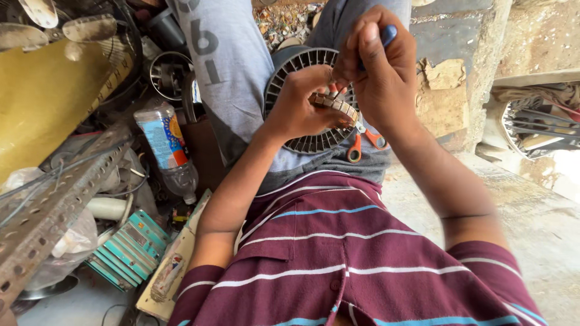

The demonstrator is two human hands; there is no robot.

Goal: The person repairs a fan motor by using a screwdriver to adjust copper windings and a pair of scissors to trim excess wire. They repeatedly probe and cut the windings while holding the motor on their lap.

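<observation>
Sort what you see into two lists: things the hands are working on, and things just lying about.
In use: left hand holding a small ridged metal part; right hand gripping a blue-handled tool; round slotted motor housing on the lap.

Lying about: orange-handled scissors, plastic bottle, perforated metal bar, teal boxes.

repair workshop: scrap fan parts (169, 72), perforated angle iron (54, 205), clutter.

Matt slotted metal motor core (302, 102); beside it glossy orange plastic scissor handles (362, 145), soft grey cloth trousers (235, 78), rough concrete ledge (544, 223).
</observation>
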